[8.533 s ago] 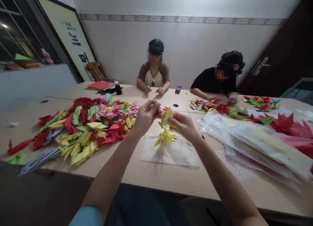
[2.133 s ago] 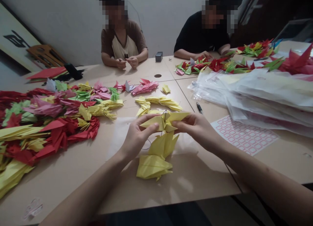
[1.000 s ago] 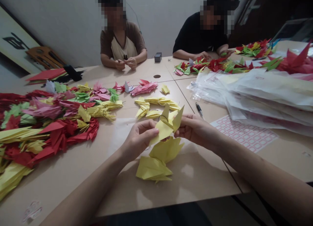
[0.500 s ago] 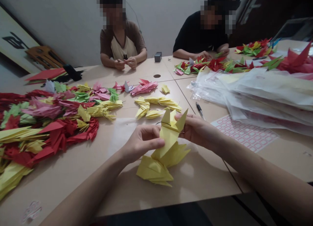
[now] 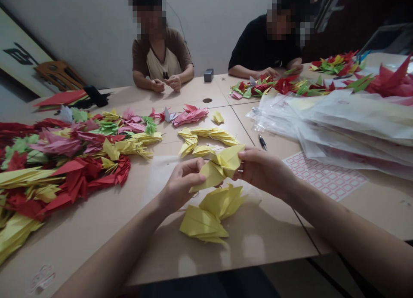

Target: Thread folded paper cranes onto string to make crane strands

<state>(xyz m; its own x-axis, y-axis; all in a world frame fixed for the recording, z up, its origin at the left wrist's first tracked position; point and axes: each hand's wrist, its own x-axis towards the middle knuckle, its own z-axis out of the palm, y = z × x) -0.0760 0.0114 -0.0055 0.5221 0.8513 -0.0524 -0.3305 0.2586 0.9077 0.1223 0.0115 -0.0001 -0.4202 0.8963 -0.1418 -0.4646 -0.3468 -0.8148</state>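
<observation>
A yellow folded paper piece [image 5: 222,162] is held between both hands above the table. My left hand [image 5: 185,179] pinches its lower left part between thumb and fingers. At its right side, my right hand [image 5: 258,169] grips the edge near a thin shiny bit of metal or wire. Just below lies a stack of yellow folded papers [image 5: 204,220] on the table [image 5: 155,255]. Beyond the hands, a string of yellow folded papers [image 5: 213,134] curves over the table, with one loose yellow piece [image 5: 218,117] behind it.
Red, pink, green and yellow folded papers [image 5: 74,177] are heaped at left. White plastic bags [image 5: 342,121], a pen [image 5: 262,142] and a sticker sheet [image 5: 322,173] lie at right. Two people sit across the table, their hands [image 5: 166,84] [image 5: 269,73] on small paper pieces.
The held yellow paper has turned from upright to a slanted, flatter position. Both hands have shifted slightly, my left hand a little to the left.
</observation>
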